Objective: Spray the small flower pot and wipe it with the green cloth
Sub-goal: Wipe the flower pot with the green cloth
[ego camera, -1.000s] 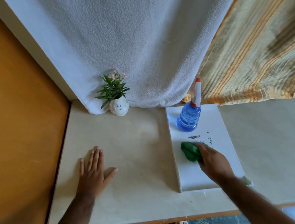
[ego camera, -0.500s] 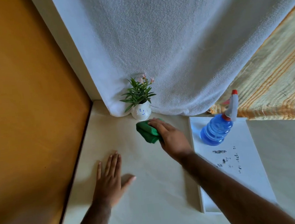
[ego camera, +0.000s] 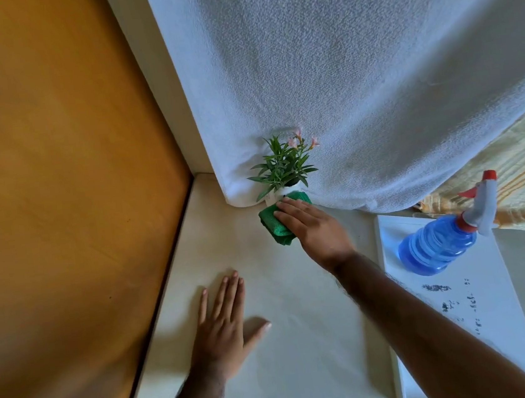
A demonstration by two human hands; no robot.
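The small white flower pot (ego camera: 281, 192) with green leaves and pink blooms stands at the back of the table, against a hanging white towel. Most of the pot is hidden behind the green cloth (ego camera: 274, 223). My right hand (ego camera: 311, 226) presses that cloth flat against the pot's front. My left hand (ego camera: 224, 327) lies flat on the table, fingers spread, holding nothing. The blue spray bottle (ego camera: 438, 244) with a red and white trigger head stands on a white board to the right, away from both hands.
The cream table (ego camera: 303, 341) meets an orange wall (ego camera: 57, 189) on the left. A white towel (ego camera: 355, 73) hangs behind the pot, with a striped yellow curtain (ego camera: 524, 182) to its right. The white board (ego camera: 482, 304) bears dark smudges.
My right hand has carried the green cloth from the white board leftwards and up to the pot, and now presses it on the pot. My left hand has stayed flat.
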